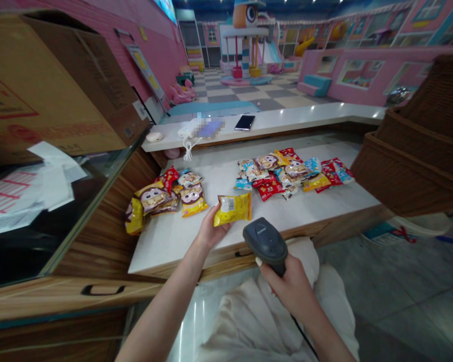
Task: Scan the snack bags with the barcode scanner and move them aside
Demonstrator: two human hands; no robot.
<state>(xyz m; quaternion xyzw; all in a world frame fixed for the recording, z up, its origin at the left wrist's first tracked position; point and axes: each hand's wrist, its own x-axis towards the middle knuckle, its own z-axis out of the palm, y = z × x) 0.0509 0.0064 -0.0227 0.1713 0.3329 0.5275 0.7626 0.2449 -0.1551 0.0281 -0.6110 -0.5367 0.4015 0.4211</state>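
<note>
In my left hand (pixel 212 229) is a yellow snack packet (pixel 236 210), held by its left end with a white barcode label facing up. My right hand (pixel 290 284) grips the handle of a dark grey barcode scanner (pixel 265 238), its head close to the packet's lower right corner but apart from it. A cable runs down from the scanner. On the white counter (pixel 211 171), a small heap of snack packets (pixel 153 197) lies left of my left hand. A larger heap of yellow, red and blue-white packets (pixel 271 186) lies beyond the scanner, to the right.
A big cardboard box (pixel 49 100) and loose papers (pixel 56 173) sit on the glass-topped cabinet at left. A phone (pixel 245 122) and a white cable (pixel 187 149) lie on the raised ledge (pixel 302 115). A brown wicker basket (pixel 419 151) overhangs the right side, above a white bucket (pixel 411 229).
</note>
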